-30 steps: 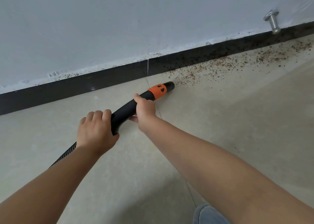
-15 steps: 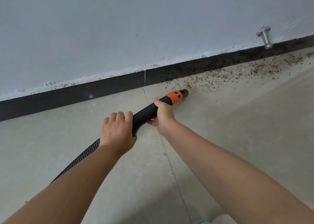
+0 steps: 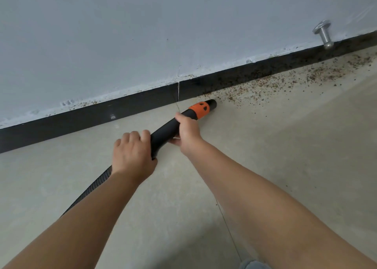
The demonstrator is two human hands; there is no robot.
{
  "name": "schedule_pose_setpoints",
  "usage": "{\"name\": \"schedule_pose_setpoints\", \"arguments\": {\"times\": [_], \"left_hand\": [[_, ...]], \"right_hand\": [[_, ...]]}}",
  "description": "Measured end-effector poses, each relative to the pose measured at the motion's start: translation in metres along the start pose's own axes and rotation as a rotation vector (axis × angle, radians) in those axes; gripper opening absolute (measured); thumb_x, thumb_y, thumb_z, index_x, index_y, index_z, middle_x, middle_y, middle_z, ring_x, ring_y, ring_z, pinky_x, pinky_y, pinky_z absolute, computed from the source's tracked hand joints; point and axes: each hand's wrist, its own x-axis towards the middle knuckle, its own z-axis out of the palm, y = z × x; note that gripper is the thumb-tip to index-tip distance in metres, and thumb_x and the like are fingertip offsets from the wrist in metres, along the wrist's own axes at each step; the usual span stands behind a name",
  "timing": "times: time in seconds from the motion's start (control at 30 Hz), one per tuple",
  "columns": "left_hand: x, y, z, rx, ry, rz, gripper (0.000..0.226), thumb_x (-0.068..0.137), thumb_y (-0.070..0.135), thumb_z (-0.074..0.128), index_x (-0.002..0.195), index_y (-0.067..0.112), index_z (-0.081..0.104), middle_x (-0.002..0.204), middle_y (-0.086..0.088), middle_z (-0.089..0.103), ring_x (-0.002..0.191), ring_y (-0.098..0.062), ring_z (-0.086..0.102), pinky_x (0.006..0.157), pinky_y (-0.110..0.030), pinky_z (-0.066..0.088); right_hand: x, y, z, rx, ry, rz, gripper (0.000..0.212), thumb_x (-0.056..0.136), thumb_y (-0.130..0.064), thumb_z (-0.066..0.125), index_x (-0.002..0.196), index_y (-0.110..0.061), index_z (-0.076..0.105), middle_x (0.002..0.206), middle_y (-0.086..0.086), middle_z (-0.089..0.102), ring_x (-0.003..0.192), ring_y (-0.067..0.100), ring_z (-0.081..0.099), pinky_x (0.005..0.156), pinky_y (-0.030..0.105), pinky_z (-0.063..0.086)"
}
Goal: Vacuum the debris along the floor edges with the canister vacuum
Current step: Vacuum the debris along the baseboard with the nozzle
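A black vacuum nozzle (image 3: 165, 133) with an orange collar (image 3: 200, 110) lies low over the beige floor, its open tip close to the black baseboard (image 3: 87, 117). My right hand (image 3: 187, 132) grips the tube just behind the collar. My left hand (image 3: 132, 156) grips it further back, where the ribbed hose (image 3: 91, 189) begins. Brown crumbs of debris (image 3: 265, 87) lie scattered along the floor edge just right of the tip and on toward the far right. The canister is out of view.
A grey wall (image 3: 183, 34) rises above the baseboard. A metal door stop (image 3: 324, 36) sticks out of the wall at the upper right, above the debris. The tiled floor (image 3: 285, 156) spreads to the right and toward me.
The nozzle and both hands have moved right along the baseboard, and the tip now sits at the left end of the debris strip. The floor left of the tip shows almost no crumbs.
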Motion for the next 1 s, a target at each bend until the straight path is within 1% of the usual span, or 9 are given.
{"name": "schedule_pose_setpoints", "arguments": {"times": [0.13, 0.2, 0.27, 0.33, 0.4, 0.53, 0.67, 0.83, 1.0], "left_hand": [[0.016, 0.036, -0.006, 0.019, -0.105, -0.039, 0.043, 0.08, 0.031, 0.062, 0.113, 0.009, 0.044, 0.107, -0.011, 0.054, 0.102, -0.03, 0.049, 0.081, -0.035, 0.037], [0.019, 0.046, -0.007, -0.004, -0.132, -0.057, 0.042, 0.085, 0.033, 0.055, 0.118, 0.012, 0.039, 0.114, -0.007, 0.05, 0.108, -0.027, 0.046, 0.086, -0.032, 0.035], [0.015, 0.042, -0.007, 0.015, -0.097, -0.053, 0.045, 0.079, 0.033, 0.064, 0.112, 0.01, 0.045, 0.106, -0.009, 0.054, 0.1, -0.029, 0.051, 0.08, -0.034, 0.038], [0.009, 0.029, -0.007, 0.015, -0.065, -0.008, 0.052, 0.05, 0.025, 0.084, 0.088, 0.003, 0.056, 0.077, -0.014, 0.059, 0.07, -0.034, 0.057, 0.06, -0.035, 0.043], [0.001, 0.011, -0.005, 0.009, 0.011, 0.023, 0.053, 0.029, 0.014, 0.086, 0.07, 0.001, 0.056, 0.058, -0.014, 0.054, 0.05, -0.033, 0.054, 0.047, -0.033, 0.043], [-0.023, -0.029, -0.002, 0.011, 0.031, -0.038, 0.041, 0.043, 0.013, 0.077, 0.075, -0.002, 0.055, 0.059, -0.017, 0.054, 0.051, -0.036, 0.054, 0.049, -0.037, 0.046], [-0.034, -0.05, -0.001, 0.01, 0.044, -0.104, 0.034, 0.05, 0.02, 0.06, 0.076, -0.003, 0.054, 0.06, -0.019, 0.054, 0.053, -0.038, 0.055, 0.051, -0.039, 0.046], [-0.018, -0.039, -0.003, -0.026, 0.026, -0.139, 0.041, 0.043, 0.007, 0.081, 0.072, -0.006, 0.055, 0.058, -0.021, 0.052, 0.051, -0.039, 0.054, 0.049, -0.041, 0.045], [0.007, 0.001, -0.002, -0.08, 0.027, -0.099, 0.049, 0.033, 0.006, 0.084, 0.071, -0.005, 0.055, 0.058, -0.021, 0.052, 0.052, -0.038, 0.054, 0.049, -0.04, 0.044]], "right_hand": [[0.007, -0.019, -0.024, 0.008, 0.043, -0.024, 0.039, 0.094, -0.026, 0.054, 0.125, -0.007, 0.042, 0.116, 0.015, 0.053, 0.102, 0.031, 0.054, 0.069, 0.041, 0.05], [0.008, -0.023, -0.03, -0.004, 0.038, -0.029, 0.039, 0.094, -0.026, 0.053, 0.125, -0.006, 0.041, 0.114, 0.015, 0.052, 0.096, 0.029, 0.053, 0.071, 0.041, 0.05], [0.006, -0.022, -0.03, -0.02, 0.039, -0.02, 0.036, 0.094, -0.026, 0.053, 0.123, -0.007, 0.042, 0.116, 0.015, 0.053, 0.097, 0.029, 0.053, 0.069, 0.041, 0.05], [0.004, -0.016, -0.024, -0.02, 0.02, -0.01, 0.029, 0.094, -0.026, 0.053, 0.116, -0.009, 0.042, 0.12, 0.016, 0.053, 0.103, 0.03, 0.055, 0.067, 0.04, 0.051], [0.001, -0.004, -0.015, -0.026, -0.015, 0.008, 0.032, 0.094, -0.027, 0.053, 0.118, -0.007, 0.042, 0.122, 0.015, 0.053, 0.107, 0.031, 0.056, 0.064, 0.038, 0.052], [-0.008, 0.02, 0.013, -0.068, -0.108, 0.06, 0.044, 0.094, -0.027, 0.053, 0.13, -0.007, 0.036, 0.126, 0.014, 0.052, 0.108, 0.029, 0.057, 0.053, 0.032, 0.053], [-0.01, 0.028, 0.036, -0.086, -0.164, 0.082, 0.044, 0.094, -0.026, 0.054, 0.129, -0.007, 0.037, 0.127, 0.014, 0.052, 0.111, 0.031, 0.056, 0.059, 0.035, 0.054], [0.0, 0.017, 0.039, -0.073, -0.132, 0.027, 0.044, 0.093, -0.026, 0.055, 0.129, -0.005, 0.039, 0.128, 0.017, 0.051, 0.112, 0.033, 0.055, 0.048, 0.031, 0.051], [0.017, -0.007, 0.009, -0.06, -0.067, -0.053, 0.039, 0.095, -0.029, 0.05, 0.125, -0.004, 0.043, 0.126, 0.017, 0.052, 0.11, 0.032, 0.056, 0.062, 0.037, 0.051]]}}
